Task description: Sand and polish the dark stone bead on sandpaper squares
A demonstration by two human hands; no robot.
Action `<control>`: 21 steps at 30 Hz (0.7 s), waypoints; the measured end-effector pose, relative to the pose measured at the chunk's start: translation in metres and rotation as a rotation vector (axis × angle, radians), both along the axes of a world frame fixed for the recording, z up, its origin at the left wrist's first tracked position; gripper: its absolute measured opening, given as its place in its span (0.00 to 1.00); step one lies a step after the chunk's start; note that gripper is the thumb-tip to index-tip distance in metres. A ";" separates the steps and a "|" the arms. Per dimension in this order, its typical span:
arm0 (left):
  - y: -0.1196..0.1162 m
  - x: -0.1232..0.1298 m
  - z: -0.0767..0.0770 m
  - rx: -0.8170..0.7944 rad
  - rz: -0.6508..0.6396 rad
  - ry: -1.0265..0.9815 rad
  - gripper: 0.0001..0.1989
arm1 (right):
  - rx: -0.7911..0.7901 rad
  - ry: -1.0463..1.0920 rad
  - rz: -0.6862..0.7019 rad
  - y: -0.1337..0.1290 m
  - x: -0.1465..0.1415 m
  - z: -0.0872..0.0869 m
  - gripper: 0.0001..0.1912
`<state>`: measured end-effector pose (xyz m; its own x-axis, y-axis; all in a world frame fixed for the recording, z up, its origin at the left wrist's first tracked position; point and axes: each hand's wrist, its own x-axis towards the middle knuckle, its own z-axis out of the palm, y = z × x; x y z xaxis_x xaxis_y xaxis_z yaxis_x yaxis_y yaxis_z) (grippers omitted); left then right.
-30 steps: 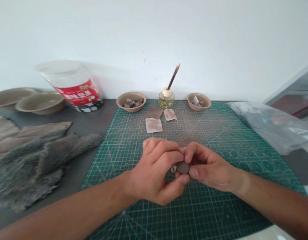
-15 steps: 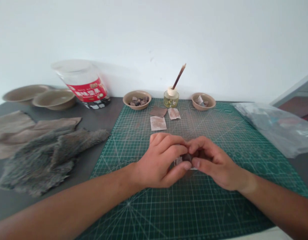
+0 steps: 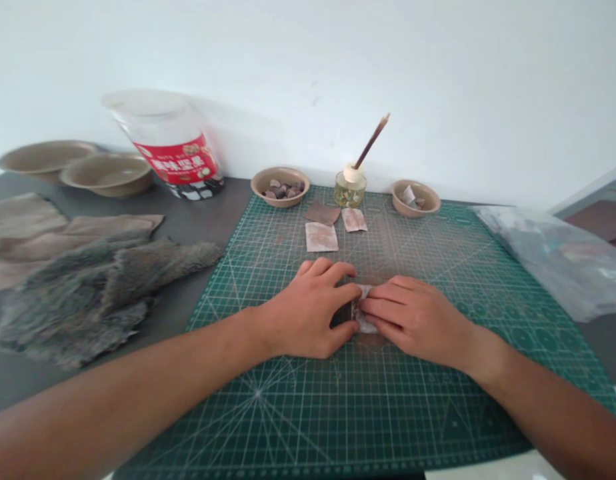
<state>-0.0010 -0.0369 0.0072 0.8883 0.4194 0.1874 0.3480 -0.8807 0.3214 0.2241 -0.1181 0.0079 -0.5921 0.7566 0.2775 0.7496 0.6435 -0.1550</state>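
A small greyish-white sandpaper square [image 3: 370,326] lies on the green cutting mat [image 3: 308,427] between my hands. My left hand [image 3: 315,310] is curved, its fingertips and thumb holding the square's left edge against the mat. Fingers pressed together, my right hand [image 3: 415,320] bears down on the square from the right side. Whatever is under those right fingertips is hidden. Behind the hands lie a pale dusty square [image 3: 322,237], a smaller pale square [image 3: 355,220] and a dark brown square [image 3: 322,213].
A bowl of stones [image 3: 281,188], a glass bottle [image 3: 350,189] with a brown stick and another small bowl [image 3: 416,199] stand at the back. Left are a plastic jar [image 3: 173,153], two bowls and a grey-green cloth [image 3: 83,300]. A clear plastic bag [image 3: 563,260] lies right.
A dark stone was visible between both hands; now it is out of sight. My hands have moved apart and down onto the sandpaper square, right fingers flattened together. The view has tilted slightly.
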 end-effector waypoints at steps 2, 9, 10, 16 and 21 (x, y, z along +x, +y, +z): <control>0.000 0.000 0.000 -0.006 -0.003 0.008 0.16 | -0.020 -0.003 -0.004 0.000 0.000 -0.001 0.11; 0.003 0.000 -0.001 -0.040 -0.014 0.018 0.15 | -0.017 0.016 0.008 -0.001 -0.004 -0.002 0.08; 0.004 0.000 -0.001 -0.040 -0.014 0.022 0.15 | -0.014 0.006 -0.016 0.000 -0.002 -0.001 0.08; 0.004 0.000 -0.001 -0.039 -0.016 0.020 0.13 | -0.077 -0.006 0.015 0.004 0.008 0.004 0.08; 0.004 0.000 -0.003 -0.056 -0.004 0.012 0.12 | -0.104 0.060 0.027 0.005 0.006 0.004 0.07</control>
